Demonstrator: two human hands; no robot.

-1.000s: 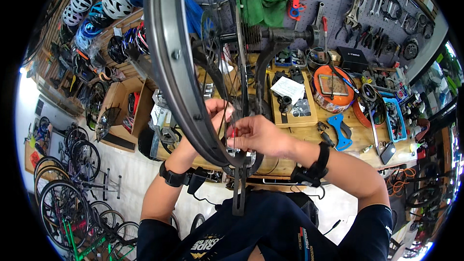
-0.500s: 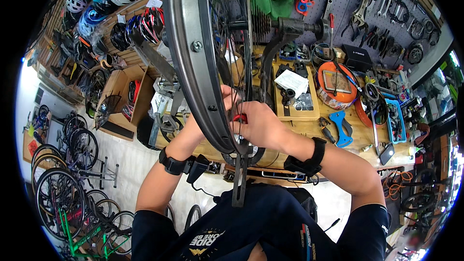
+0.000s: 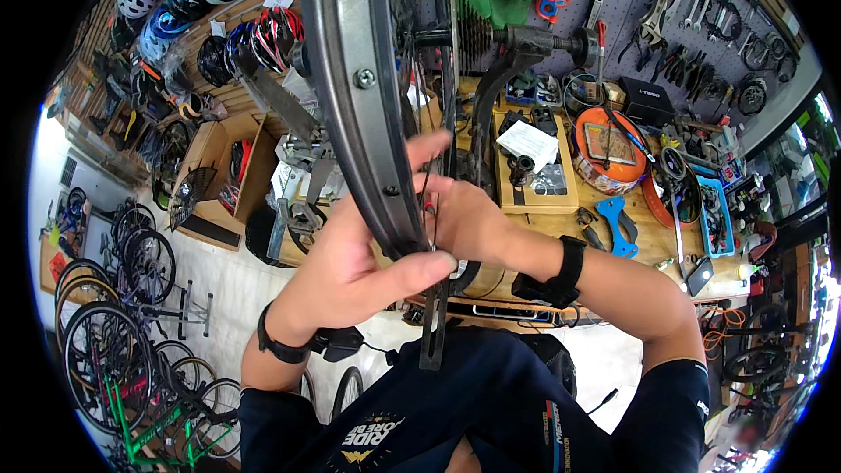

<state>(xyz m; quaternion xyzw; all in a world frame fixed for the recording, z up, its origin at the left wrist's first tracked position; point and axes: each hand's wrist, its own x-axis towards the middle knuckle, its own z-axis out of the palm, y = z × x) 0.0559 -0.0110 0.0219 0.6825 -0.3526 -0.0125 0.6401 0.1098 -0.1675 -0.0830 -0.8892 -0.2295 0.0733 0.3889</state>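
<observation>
In the head view, a bicycle wheel is standing almost upright, its dark rim [image 3: 361,127] running from the top centre of the frame down to the middle. A dark metal stand [image 3: 487,105] is bracketing the wheel at upper centre, probably to be bearing its weight so that both hands are staying free for work near the rim. The left hand [image 3: 346,254] is spanning the rim at centre; its grip is standing open, the thumb lying below and the fingers reaching past to the spokes [image 3: 426,168], perhaps for steadying. Just beside it, the right hand [image 3: 473,221] is facing the spokes from the right, its grip closing on a small red piece [image 3: 429,207]; the spokes are partly hiding the fingertips. It is seemingly approaching from that side because the rim is blocking the other.

Behind, the wooden bench [image 3: 561,241] is carrying a cardboard tray [image 3: 536,201], a blue tool [image 3: 618,229] and a blue basket [image 3: 717,221] at centre right, likely for keeping small parts within reach. At upper right, wrenches [image 3: 655,17] are hanging on a pegboard [image 3: 604,61], presumably for being seen and picked easily.
</observation>
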